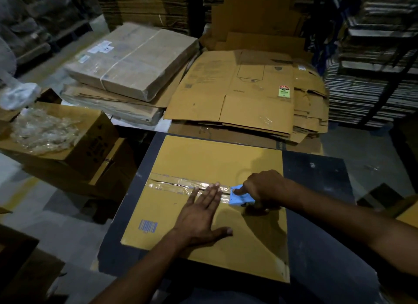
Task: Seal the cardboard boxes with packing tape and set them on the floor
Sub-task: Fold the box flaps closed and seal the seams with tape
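Note:
A brown cardboard box [212,159] lies on the dark table [321,174], its two top flaps meeting in a seam across the middle. Clear packing tape [172,183] covers the left part of that seam. My left hand [201,215] lies flat on the near flap, fingers straight, fingertips pressing the tape. My right hand [262,187] grips a blue tape dispenser [239,196] set on the seam just right of my left fingertips. A blue barcode [148,226] is printed on the near left of the box.
Flattened cartons [244,93] are piled beyond the table. A strapped, wrapped bundle [133,59] lies at the back left on more flat sheets. An open box with crumpled plastic [45,129] stands at the left. Stacks of flat cardboard [373,61] rise at the right.

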